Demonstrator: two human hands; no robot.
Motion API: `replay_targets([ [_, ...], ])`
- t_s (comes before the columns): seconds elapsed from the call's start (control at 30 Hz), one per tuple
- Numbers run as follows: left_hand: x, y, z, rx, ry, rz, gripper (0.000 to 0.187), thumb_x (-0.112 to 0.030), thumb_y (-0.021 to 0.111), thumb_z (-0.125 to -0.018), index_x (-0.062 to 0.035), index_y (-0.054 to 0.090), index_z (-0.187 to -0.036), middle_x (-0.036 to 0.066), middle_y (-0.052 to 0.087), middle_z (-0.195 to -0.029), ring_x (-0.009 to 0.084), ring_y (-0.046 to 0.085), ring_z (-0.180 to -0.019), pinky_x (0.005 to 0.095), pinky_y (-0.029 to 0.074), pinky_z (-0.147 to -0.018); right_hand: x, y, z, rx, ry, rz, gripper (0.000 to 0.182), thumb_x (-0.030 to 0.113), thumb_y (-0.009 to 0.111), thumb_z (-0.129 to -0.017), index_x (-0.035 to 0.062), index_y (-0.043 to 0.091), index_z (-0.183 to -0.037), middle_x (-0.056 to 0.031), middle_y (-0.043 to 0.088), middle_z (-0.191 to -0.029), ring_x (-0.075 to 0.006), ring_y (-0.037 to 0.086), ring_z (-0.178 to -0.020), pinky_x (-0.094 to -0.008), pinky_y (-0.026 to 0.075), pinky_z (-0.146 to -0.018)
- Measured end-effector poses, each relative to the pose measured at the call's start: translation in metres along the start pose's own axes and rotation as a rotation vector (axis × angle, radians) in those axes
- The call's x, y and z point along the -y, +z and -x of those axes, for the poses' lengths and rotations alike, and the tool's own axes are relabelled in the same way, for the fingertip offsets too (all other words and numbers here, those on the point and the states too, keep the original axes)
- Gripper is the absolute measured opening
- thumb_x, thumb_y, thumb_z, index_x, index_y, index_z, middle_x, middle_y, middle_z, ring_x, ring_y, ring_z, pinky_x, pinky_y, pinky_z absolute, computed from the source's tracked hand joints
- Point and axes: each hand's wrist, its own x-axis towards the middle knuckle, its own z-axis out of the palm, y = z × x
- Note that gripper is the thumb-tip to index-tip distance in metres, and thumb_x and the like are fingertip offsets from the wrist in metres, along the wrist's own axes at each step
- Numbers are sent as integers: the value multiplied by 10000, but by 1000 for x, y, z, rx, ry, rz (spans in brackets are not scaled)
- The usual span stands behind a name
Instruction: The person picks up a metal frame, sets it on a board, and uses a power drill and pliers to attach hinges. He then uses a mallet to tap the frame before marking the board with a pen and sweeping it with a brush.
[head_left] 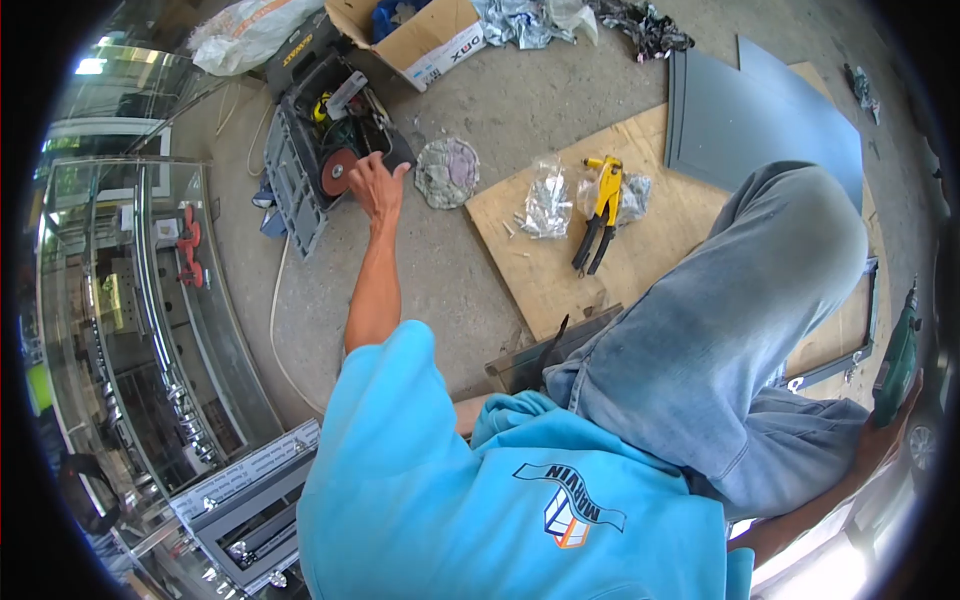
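Observation:
My left hand (378,190) reaches out over the right edge of an open tool case (297,200), with the fingers bent and apart and the thumb spread; nothing is seen in it. Just beyond the fingers lies a reddish-brown disc (339,172) among a yellow tape measure (321,107) and other tools. At the far right, my right hand (888,425) grips a green power drill (898,360), its bit pointing away from me. The picture is distorted there, and part of the hand is hidden.
A plywood sheet (510,215) bears a yellow riveter (607,195), plastic bags of small parts (548,205) and grey panels (745,115). A round grey pad (447,172), a cardboard box (430,45) and a white sack (240,35) lie around the case. Glass shelving (190,330) stands left.

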Motion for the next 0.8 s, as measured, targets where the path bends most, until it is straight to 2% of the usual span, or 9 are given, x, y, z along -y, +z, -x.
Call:
replay_targets([
  [0.07, 4, -1, -5, 122, 100, -163, 359, -387, 594, -823, -68, 566, -985, 122, 533, -989, 298, 460, -947, 429, 355, -836, -9, 5, 2, 25, 11, -30, 719, -18, 482, -740, 194, 281, -1398, -111, 436, -1344, -342, 481, -1161, -408, 442, -892],
  [0.1, 1, -3, -9, 185, 48, -211, 350, -387, 519, -870, -67, 573, -1000, 129, 539, -1003, 295, 456, -976, 420, 353, -845, -9, 3, 0, 37, -4, -13, 729, -15, 489, -738, 203, 275, -1401, -114, 441, -1339, -344, 486, -1155, -409, 448, -881],
  [0.13, 2, -4, -12, 178, 57, -208, 350, -387, 519, -870, -67, 573, -1000, 129, 539, -1003, 295, 456, -976, 420, 353, -845, -9, 3, -1, 39, -12, 6, 739, -11, 496, -736, 212, 269, -1404, -116, 446, -1334, -345, 491, -1148, -411, 453, -870],
  [0.2, 12, -2, -16, 141, 217, -228, 359, -389, 474, -894, -53, 565, -982, 154, 530, -985, 317, 474, -974, 434, 382, -819, -8, 2, -1, 13, -25, 12, 761, -11, 508, -732, 228, 254, -1409, -122, 460, -1319, -345, 501, -1136, -408, 452, -870],
  [0.23, 16, 2, -21, 289, 97, -88, 363, -385, 457, -901, -39, 549, -966, 182, 516, -953, 352, 497, -941, 447, 415, -777, -8, 1, 0, -3, -33, 22, 769, -11, 511, -733, 233, 244, -1411, -123, 466, -1313, -344, 508, -1127, -408, 449, -872],
  [0.33, 23, -4, -11, 239, 161, -90, 361, -379, 450, -904, -30, 526, -956, 193, 499, -910, 380, 507, -898, 455, 433, -741, -24, 4, 9, -31, -16, 39, 773, -5, 514, -737, 241, 234, -1414, -124, 474, -1305, -342, 517, -1115, -410, 448, -873],
  [0.57, 34, -46, 57, 255, 255, -117, 314, -345, 515, -874, -32, 494, -876, 163, 486, -852, 350, 498, -825, 448, 408, -699, -29, -3, 22, -11, 36, 46, 745, 36, 511, -761, 266, 226, -1410, -123, 486, -1292, -339, 532, -1094, -416, 454, -866],
  [0.6, 34, -53, 73, 230, 254, -82, 307, -338, 537, -861, -34, 493, -859, 157, 485, -838, 344, 495, -811, 446, 401, -690, -24, -2, 20, -8, 27, 45, 741, 42, 510, -765, 270, 225, -1410, -123, 488, -1290, -339, 534, -1091, -417, 455, -865],
  [0.8, 5, -130, 177, 379, 132, 76, 316, -341, 585, -825, -39, 504, -781, 142, 482, -778, 322, 489, -770, 412, 397, -694, -24, 3, 12, 14, 18, 4, 718, 77, 507, -786, 291, 219, -1407, -121, 498, -1279, -336, 547, -1073, -423, 460, -859],
])
